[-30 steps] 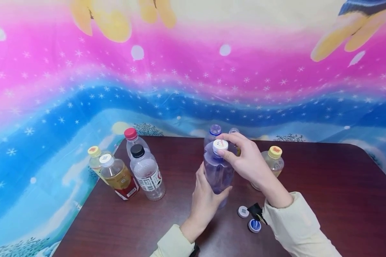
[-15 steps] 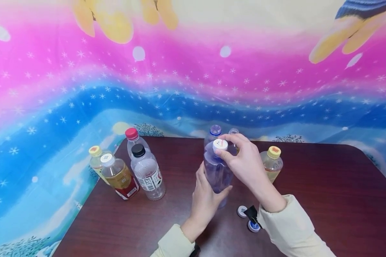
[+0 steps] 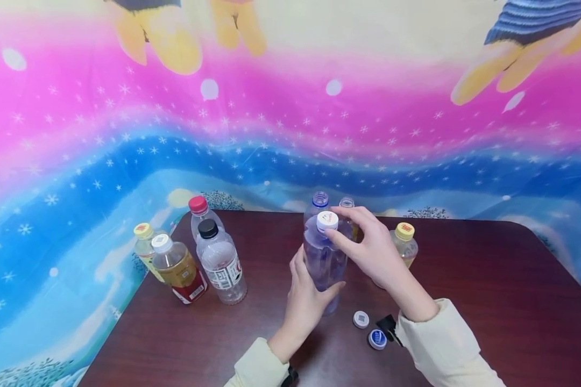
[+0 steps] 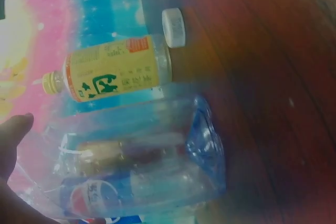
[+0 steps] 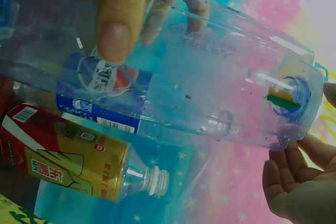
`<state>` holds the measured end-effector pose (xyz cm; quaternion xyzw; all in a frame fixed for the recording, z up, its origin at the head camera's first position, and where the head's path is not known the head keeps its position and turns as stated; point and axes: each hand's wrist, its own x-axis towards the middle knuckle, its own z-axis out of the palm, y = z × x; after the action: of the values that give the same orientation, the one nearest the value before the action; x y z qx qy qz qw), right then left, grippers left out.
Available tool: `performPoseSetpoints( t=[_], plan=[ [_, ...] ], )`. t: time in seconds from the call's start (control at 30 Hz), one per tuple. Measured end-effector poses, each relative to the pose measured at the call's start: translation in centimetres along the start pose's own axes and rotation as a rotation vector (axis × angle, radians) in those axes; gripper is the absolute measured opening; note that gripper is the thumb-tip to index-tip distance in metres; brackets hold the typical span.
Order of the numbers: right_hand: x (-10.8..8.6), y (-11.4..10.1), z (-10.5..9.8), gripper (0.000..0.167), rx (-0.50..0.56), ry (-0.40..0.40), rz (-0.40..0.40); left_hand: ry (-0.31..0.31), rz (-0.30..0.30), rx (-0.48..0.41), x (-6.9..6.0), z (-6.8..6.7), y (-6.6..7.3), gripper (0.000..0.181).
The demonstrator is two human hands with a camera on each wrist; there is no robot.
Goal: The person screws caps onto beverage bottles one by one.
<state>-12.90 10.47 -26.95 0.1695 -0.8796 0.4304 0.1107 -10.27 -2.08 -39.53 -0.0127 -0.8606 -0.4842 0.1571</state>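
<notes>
A clear bluish bottle (image 3: 323, 263) stands upright in the middle of the table, a white cap (image 3: 327, 221) on its neck. My left hand (image 3: 304, 301) grips the bottle's lower body from the left, thumb on the near side. With thumb and fingers my right hand (image 3: 374, 244) pinches the white cap from the right. In the right wrist view the left hand (image 5: 123, 14) lies around the transparent bottle (image 5: 210, 72), and the right hand (image 5: 304, 182) is at its top end. In the left wrist view the bottle (image 4: 142, 161) shows its ridged base; part of the left hand (image 4: 13, 140) is at the edge.
Two uncapped bottles, one with a blue-rimmed neck (image 3: 320, 200), stand behind. At right is a yellow-capped bottle (image 3: 404, 242). A white cap (image 3: 361, 320) and a blue cap (image 3: 377, 339) lie in front, near a black strap (image 3: 388, 325). Several capped bottles, one black-capped (image 3: 225, 269), stand left on the table (image 3: 489, 279).
The head view has shifted slightly. My left hand keeps its grip on the bottle, and my right hand stays at the cap with its fingers a little changed in pose.
</notes>
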Motion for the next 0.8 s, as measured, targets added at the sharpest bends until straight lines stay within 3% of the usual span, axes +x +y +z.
performPoseSetpoints(
  t=[0.27, 0.37, 0.6, 0.8],
  plan=[
    [-1.1, 1.2, -0.4, 0.037, 0.121, 0.065, 0.052, 0.009, -0.082, 0.005, -0.3, -0.2, 0.2, 0.102],
    [-1.6, 1.7, -0.6, 0.036, 0.12, 0.08, 0.067, 0.048, -0.116, -0.018, -0.4, -0.2, 0.3, 0.101],
    [-3.5, 4.1, -0.8, 0.029, -0.021, 0.052, 0.096, 0.192, -0.145, -0.059, 0.2, -1.1, -0.4, 0.103],
    [-5.8, 7.7, -0.5, 0.023, -0.105, -0.022, 0.032, 0.3, -0.167, -0.126, 2.1, -3.1, -1.6, 0.102]
  ],
)
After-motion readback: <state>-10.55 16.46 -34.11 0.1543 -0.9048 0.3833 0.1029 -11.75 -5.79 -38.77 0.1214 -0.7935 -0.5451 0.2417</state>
